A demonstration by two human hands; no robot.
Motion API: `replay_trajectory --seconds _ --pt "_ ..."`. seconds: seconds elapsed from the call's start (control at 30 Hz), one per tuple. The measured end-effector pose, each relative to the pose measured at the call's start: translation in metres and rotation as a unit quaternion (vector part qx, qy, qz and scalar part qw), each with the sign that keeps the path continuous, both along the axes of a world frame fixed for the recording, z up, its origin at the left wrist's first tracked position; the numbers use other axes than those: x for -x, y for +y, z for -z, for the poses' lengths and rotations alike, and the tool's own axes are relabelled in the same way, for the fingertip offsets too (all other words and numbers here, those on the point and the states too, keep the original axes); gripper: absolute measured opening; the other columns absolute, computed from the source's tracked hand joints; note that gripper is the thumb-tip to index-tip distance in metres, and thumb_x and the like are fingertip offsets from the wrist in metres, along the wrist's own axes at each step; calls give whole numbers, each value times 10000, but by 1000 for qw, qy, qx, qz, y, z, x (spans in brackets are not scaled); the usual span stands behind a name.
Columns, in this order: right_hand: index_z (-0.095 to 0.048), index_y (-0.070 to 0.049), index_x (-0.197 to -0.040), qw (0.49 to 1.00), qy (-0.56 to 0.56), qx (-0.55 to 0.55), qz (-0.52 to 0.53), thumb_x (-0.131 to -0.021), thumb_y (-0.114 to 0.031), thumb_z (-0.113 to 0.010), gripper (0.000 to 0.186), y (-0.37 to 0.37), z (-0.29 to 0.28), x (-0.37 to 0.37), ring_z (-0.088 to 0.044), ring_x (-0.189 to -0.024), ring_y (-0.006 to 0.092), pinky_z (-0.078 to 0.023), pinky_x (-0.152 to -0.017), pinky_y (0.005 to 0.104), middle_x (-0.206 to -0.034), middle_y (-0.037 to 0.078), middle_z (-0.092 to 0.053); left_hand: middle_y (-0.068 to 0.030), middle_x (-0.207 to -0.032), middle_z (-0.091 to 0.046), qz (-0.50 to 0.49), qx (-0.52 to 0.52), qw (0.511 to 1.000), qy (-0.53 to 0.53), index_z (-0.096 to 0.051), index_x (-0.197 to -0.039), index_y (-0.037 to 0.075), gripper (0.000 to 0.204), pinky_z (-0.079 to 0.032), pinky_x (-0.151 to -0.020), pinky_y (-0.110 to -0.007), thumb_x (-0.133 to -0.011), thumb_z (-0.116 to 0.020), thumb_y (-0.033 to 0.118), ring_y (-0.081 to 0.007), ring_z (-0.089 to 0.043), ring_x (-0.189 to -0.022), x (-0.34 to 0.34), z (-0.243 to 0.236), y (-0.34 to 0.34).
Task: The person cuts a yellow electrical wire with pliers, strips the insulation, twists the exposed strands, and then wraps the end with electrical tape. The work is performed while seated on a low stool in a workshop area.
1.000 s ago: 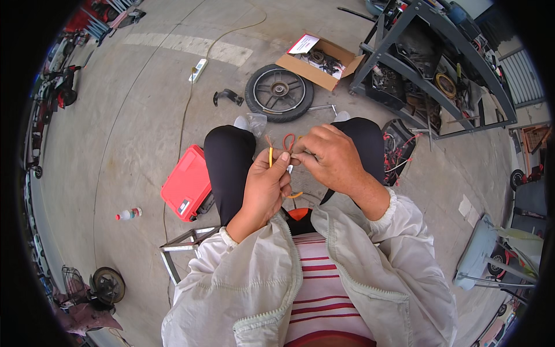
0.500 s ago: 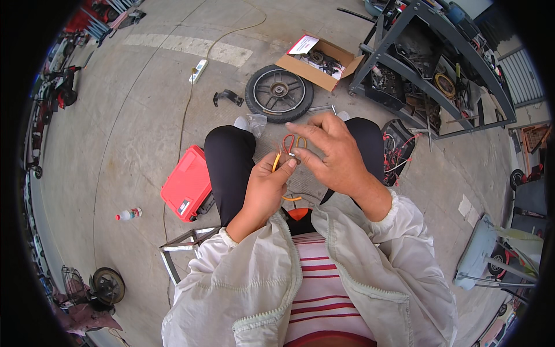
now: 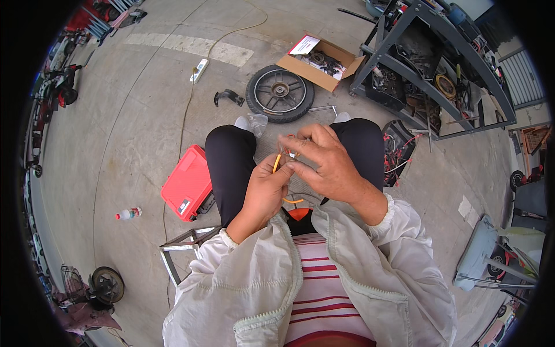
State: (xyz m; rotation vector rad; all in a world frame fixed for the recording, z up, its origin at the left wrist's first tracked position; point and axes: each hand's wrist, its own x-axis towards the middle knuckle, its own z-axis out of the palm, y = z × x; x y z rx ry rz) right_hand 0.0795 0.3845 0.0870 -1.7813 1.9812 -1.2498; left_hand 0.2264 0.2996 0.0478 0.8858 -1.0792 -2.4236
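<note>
Pinches a slim yellow plastic-coated wire [image 3: 277, 163] between thumb and curled fingers of the left hand [image 3: 263, 180], holds the right hand [image 3: 330, 159] half open over a thin red looped wire [image 3: 291, 137] just beside (cannot tell about any grip there); has a round black-tyred wheel [image 3: 280, 89] beyond both hands, a boxy red plastic case [image 3: 187, 182] left of them
</note>
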Motion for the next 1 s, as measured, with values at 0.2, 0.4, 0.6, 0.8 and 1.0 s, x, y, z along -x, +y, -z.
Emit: replay_trajectory --seconds 0.2,0.4,0.6,0.8,1.0 --pt "-728 -117 -1034 999 31 27 30 -745 -78 -765 294 1 3 1 -572 -901 265 -478 -797 377 -937 65 -601 84 -670 -472 6 1 1000 -12 -627 -926 78 97 -262 -433 -195 -983 -631 157 1 -349 -506 1 -1 0" --pt "-652 -72 -877 998 33 35 37 -734 -45 -760 181 -2 3 -1 -580 -858 287 -481 -750 392 -879 72 -600 71 -717 -513 30 76 995 -55 -647 -945 58 112 -304 -488 -204 -986 -629 160 -1 -376 -563 0 -2 1" --pt "-610 -56 -839 997 18 44 55 -732 -26 -716 153 -4 10 -4 -581 -813 302 -479 -735 403 -838 88 -588 41 -807 -592 45 190 979 -61 -639 -964 3 122 -384 -642 -214 -980 -622 122 -21 -461 -736 1 9 5" --pt "-596 -43 -824 978 3 84 189 -767 -60 -707 127 -10 5 17 -582 -752 297 -477 -694 407 -781 102 -576 64 -731 -520 85 189 975 -85 -633 -966 48 93 -335 -572 -210 -973 -635 141 -10 -413 -651 -3 18 15" --pt "-625 -31 -844 919 95 169 344 -779 -23 -707 105 2 -26 77 -562 -709 228 -468 -655 350 -794 82 -582 75 -676 -452 -75 -26 995 -64 -592 -940 87 109 -264 -429 -212 -988 -625 179 -10 -316 -510 -5 9 -3"
